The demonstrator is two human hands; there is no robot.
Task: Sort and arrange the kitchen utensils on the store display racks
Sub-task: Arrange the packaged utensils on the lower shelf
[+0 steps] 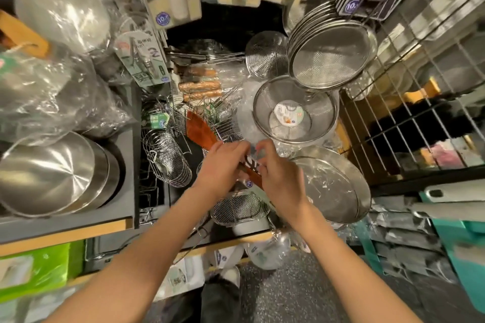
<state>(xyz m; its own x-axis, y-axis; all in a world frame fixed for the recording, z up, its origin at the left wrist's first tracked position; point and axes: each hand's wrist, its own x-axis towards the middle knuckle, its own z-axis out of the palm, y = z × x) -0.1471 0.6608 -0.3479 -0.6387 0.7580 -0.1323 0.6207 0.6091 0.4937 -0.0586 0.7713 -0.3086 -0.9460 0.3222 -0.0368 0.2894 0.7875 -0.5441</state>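
- One wooden spatula (200, 130), blade over the wire baskets (168, 160) mid-shelf.
- Two hands: left hand (221, 165) clenched around its handle; right hand (278, 173) pinching the label (252, 164) on it.
- Two mesh strainer groups: hanging stack (332, 60), single bowl (294, 110); crowded all round.

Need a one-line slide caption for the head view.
Both hands, left and right, hold a wooden spatula over wire baskets.

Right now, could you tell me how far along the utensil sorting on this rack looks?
Done: mesh strainers hang nested, steel bowls sit stacked. In hand: the left hand and right hand both grip a wooden spatula with a label. Left: wooden-handled tools and wire baskets lie jumbled on the shelf.
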